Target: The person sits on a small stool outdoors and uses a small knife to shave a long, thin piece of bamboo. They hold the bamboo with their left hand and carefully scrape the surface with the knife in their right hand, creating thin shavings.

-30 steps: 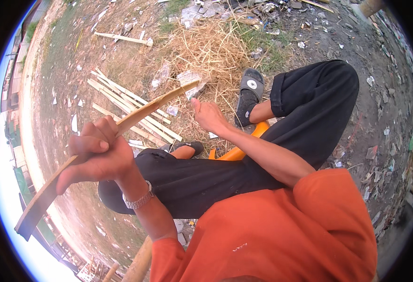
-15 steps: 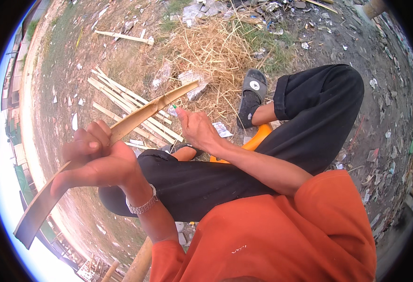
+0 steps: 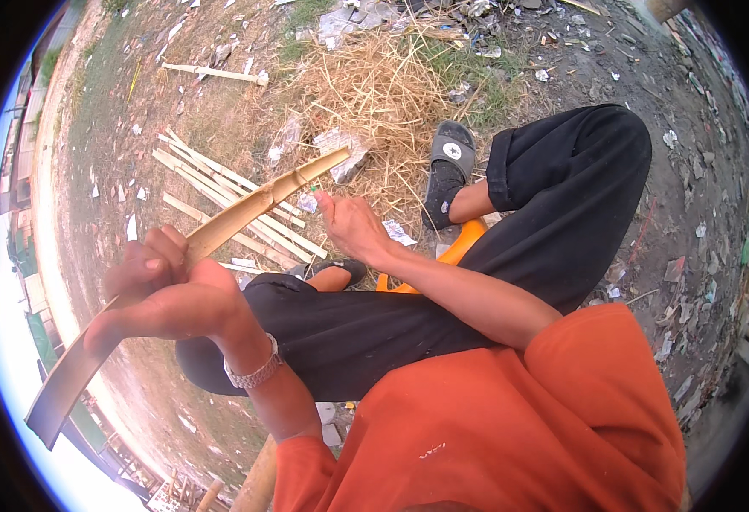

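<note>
My left hand (image 3: pixel 174 294) grips a split bamboo strip (image 3: pixel 259 203), slanting before me and partly hiding pale strips (image 3: pixel 194 175) on the ground. My right hand (image 3: pixel 356 226), near its far end, is curled; its contents I cannot tell. Beyond: straw heap (image 3: pixel 383 85).

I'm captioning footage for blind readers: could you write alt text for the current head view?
The left grip of someone in an orange shirt holds a long curved bamboo strip, while the right grip is curled near its far end. Beyond lie loose pale strips and a heap of straw on littered ground.
</note>
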A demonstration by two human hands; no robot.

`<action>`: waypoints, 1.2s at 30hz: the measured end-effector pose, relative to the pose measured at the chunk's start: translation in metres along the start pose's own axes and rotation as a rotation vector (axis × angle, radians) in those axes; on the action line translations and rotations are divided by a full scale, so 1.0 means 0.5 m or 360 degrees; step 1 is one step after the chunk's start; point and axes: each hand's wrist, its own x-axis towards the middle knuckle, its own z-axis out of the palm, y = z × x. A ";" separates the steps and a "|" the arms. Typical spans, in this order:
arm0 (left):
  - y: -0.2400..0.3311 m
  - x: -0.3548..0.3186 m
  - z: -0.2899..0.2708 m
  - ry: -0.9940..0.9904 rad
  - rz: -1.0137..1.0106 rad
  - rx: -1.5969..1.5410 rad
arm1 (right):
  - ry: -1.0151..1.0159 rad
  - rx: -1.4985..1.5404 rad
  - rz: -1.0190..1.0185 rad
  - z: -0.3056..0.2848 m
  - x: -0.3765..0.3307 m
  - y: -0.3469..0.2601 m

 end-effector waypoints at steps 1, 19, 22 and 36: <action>0.000 -0.002 0.002 -0.0006 -0.0005 -0.0031 | 0.0011 0.0004 0.0021 0.007 0.001 0.009; -0.002 0.002 0.014 -0.0165 -0.0014 -0.0194 | -0.0003 -0.0297 0.0501 -0.022 0.097 0.133; 0.000 -0.006 0.006 0.0052 -0.0041 -0.0067 | -0.0011 -0.0402 0.0454 -0.027 0.085 0.148; -0.011 0.027 -0.015 -0.0001 -0.0098 -0.0131 | -0.0016 -0.0231 0.0147 0.001 0.074 0.068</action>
